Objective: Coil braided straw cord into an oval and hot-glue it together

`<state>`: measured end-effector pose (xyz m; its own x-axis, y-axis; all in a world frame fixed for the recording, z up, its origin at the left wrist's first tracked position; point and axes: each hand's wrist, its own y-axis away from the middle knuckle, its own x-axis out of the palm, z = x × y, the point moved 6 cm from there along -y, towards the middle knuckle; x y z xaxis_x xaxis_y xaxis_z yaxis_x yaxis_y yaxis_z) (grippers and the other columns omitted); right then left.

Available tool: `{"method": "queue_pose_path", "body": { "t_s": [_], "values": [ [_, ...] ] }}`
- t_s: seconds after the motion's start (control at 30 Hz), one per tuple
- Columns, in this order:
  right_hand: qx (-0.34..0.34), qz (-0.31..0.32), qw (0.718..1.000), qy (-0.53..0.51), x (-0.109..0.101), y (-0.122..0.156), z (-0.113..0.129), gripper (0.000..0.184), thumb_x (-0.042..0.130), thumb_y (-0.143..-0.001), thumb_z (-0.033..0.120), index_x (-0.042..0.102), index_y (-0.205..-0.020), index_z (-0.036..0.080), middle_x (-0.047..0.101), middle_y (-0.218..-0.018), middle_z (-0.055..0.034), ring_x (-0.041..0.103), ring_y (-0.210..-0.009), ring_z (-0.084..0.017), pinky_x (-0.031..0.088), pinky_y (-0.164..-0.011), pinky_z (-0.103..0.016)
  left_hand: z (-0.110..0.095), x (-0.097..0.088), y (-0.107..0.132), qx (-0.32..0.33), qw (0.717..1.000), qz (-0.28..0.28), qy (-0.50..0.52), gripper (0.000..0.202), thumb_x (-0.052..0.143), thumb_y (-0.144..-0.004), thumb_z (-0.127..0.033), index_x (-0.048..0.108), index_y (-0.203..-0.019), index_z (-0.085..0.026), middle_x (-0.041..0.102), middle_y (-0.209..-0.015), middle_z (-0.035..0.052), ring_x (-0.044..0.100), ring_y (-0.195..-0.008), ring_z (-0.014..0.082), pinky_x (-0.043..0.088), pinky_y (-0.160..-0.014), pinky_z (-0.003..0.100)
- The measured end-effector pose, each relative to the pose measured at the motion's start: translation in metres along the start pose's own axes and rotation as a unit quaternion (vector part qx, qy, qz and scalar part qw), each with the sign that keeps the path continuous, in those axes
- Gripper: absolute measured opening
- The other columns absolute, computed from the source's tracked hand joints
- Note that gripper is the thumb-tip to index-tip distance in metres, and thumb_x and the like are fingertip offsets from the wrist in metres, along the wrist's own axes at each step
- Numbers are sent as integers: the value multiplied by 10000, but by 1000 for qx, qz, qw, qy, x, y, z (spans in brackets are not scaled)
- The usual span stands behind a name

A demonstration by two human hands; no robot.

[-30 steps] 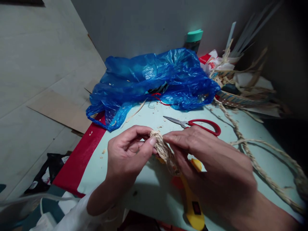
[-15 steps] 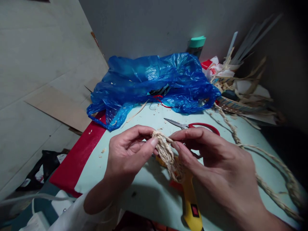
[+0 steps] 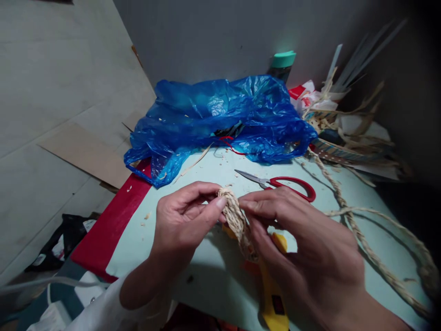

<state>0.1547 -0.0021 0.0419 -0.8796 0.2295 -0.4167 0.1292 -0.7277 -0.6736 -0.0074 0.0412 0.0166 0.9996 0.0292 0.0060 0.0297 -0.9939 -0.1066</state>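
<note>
I take this for a home craft corner: red-handled scissors point(image 3: 279, 182) mid-frame, dried straw strips point(image 3: 344, 119) heaped upper right, a blue plastic bag point(image 3: 220, 115) against the wall.

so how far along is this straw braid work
Done: a long braid already lies looped on the table. In hand: left hand and right hand pinch a short coiled stretch of braid between fingertips. Left, probably: most of the long braid is uncoiled, and unused strips sit at the back right; scissors lie untouched.
</note>
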Motion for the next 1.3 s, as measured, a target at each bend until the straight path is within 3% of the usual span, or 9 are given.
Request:
{"method": "queue_pose_path", "body": {
  "t_s": [0.37,0.53,0.7,0.83,0.93,1.0,1.07,1.17,1.3],
  "values": [
    [-33,36,995,91,19,6,-1,269,711,-914,230,574,-1140,178,698,-1055,-99,629,-918,-236,525,-817,-373,-1,-1,-4,-34,999,-18,-13,31,747,-798,-187,740,-786,-160,691,-647,-33,640,-551,81,542,-552,143],
    [-46,10,983,179,23,5,-4,135,644,-945,183,560,-1048,160,680,-962,-89,592,-818,-210,477,-751,-348,5,4,-5,-61,996,56,31,59,740,-826,-193,704,-823,-146,681,-714,-13,659,-628,91,544,-631,161],
    [-34,6,986,164,15,2,-20,136,649,-901,164,604,-1019,113,679,-941,-98,617,-840,-206,503,-712,-327,12,10,-5,-109,973,144,145,305,691,-876,-404,720,-1029,-142,726,-967,83,716,-842,214,583,-763,307],
    [33,-1,990,140,7,-1,-33,136,640,-865,188,639,-981,116,673,-872,-77,616,-744,-186,516,-638,-323,9,-5,-18,-65,992,58,94,341,686,-876,-435,714,-1048,-142,690,-1109,96,694,-868,203,582,-688,284],
    [102,-7,990,98,1,-3,-37,171,651,-846,240,662,-982,136,698,-854,-59,635,-700,-186,541,-640,-346,4,-27,-28,19,996,-86,35,177,745,-851,-328,672,-878,-169,672,-917,18,641,-748,115,530,-619,194],
    [151,-4,987,57,-1,-2,-39,188,656,-847,274,668,-990,152,711,-852,-47,640,-670,-180,555,-636,-348,5,-32,-31,43,993,-109,31,126,734,-835,-230,623,-793,-186,599,-673,-40,562,-567,85,471,-527,181],
    [163,-10,986,39,-2,-2,-37,183,657,-850,278,664,-987,157,716,-860,-46,648,-670,-175,564,-633,-338,8,-24,-32,37,998,-58,5,119,692,-854,-218,615,-768,-191,568,-587,-60,495,-462,73,403,-449,186],
    [101,-28,993,62,-3,-2,-27,146,656,-849,226,650,-978,157,708,-854,-50,664,-723,-175,560,-626,-301,11,-8,-27,29,999,17,-38,182,655,-886,-258,643,-725,-173,569,-541,-48,450,-413,63,331,-415,195],
    [2,-45,993,107,-1,0,-14,140,641,-854,153,619,-992,167,681,-863,-44,652,-766,-169,535,-621,-271,10,1,-22,41,996,42,-61,262,683,-870,-279,653,-640,-158,469,-440,-64,351,-397,53,248,-421,215]
  ]
}}
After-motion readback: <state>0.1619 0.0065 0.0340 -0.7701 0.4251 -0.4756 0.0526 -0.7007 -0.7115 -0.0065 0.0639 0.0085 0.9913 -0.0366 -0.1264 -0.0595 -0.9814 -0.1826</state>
